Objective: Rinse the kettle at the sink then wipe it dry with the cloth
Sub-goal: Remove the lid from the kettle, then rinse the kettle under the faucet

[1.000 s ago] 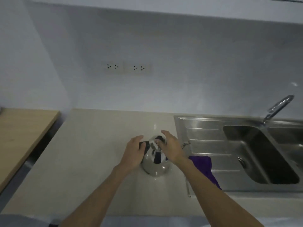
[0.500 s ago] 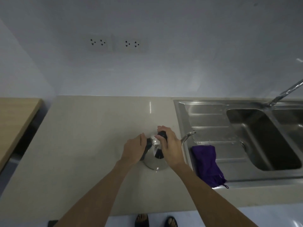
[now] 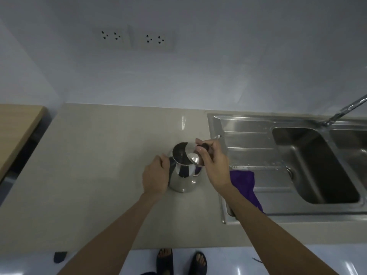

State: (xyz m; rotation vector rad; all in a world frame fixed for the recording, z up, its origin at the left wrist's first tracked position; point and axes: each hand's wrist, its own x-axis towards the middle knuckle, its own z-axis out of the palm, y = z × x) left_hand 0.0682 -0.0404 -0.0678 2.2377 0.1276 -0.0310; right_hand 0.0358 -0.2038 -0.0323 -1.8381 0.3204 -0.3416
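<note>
Since the earlier frame the lid [image 3: 195, 158] has come off the kettle [image 3: 183, 175], exposing its dark mouth. Right hand [image 3: 215, 165] holds it tilted beside the opening, fingers pinched on the black knob. Left hand [image 3: 155, 178] is wrapped closed around the kettle's left side, at the handle. Kettle stands upright on the countertop [image 3: 99, 165], just left of the sink [image 3: 258, 135]; purple cloth [image 3: 243, 180] lies on the drainboard. Polished steel judged rigid, light when empty, slippery wet: carry by the handle.

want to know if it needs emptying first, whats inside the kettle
The lid is lifted aside by the right hand, baring the kettle mouth. Inside shows only dark; contents cannot be told.
</note>
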